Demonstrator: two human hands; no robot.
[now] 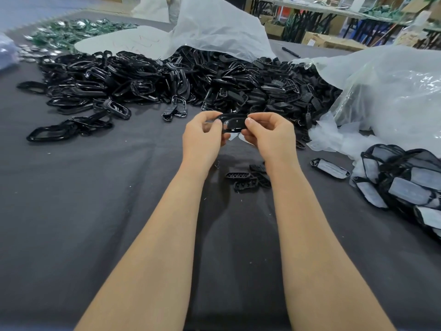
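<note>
Above the middle of the grey-covered table (95, 211), both hands hold one glossy black oval plastic shell (232, 122). My left hand (202, 134) pinches its left end between thumb and fingers. My right hand (267, 133) pinches its right end the same way. A big heap of black plastic frames (100, 77) lies at the back left, and a heap of smaller black slotted inserts (269, 89) at the back right. A few loose inserts (248, 179) lie on the cloth below my hands.
White plastic sheeting (214, 27) covers the back of the heaps. A clear bag (393, 96) sits at the right, with a stack of grey-faced black parts (405, 182) in front of it. Green parts (71, 32) lie far left. A black pen (291, 51) lies beyond.
</note>
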